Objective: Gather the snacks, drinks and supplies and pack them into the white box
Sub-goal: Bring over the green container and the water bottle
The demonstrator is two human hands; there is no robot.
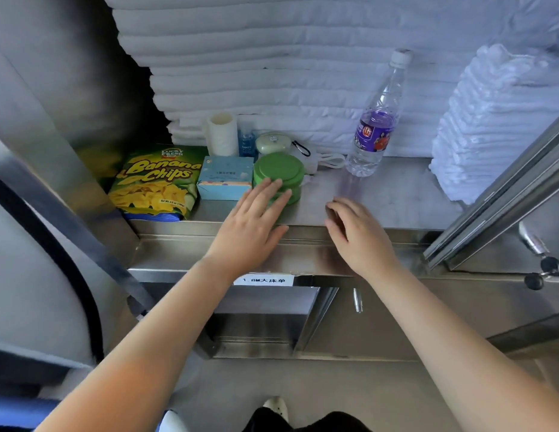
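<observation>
reach | left hand (pixel 253 219) flat on green container (pixel 278 169), likely to drag it closer | right hand (pixel 356 235) loosely curled, empty

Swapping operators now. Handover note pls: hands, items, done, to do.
Left hand: fingers straight, resting on the green tub.
Right hand: loosely curled over the steel shelf, nothing seen in it.
On the shelf: chips bag, blue box, paper roll, small blue bottle, water bottle.
Done: nothing visibly packed; white box not in view.
To do: gather everything, pack it.
</observation>
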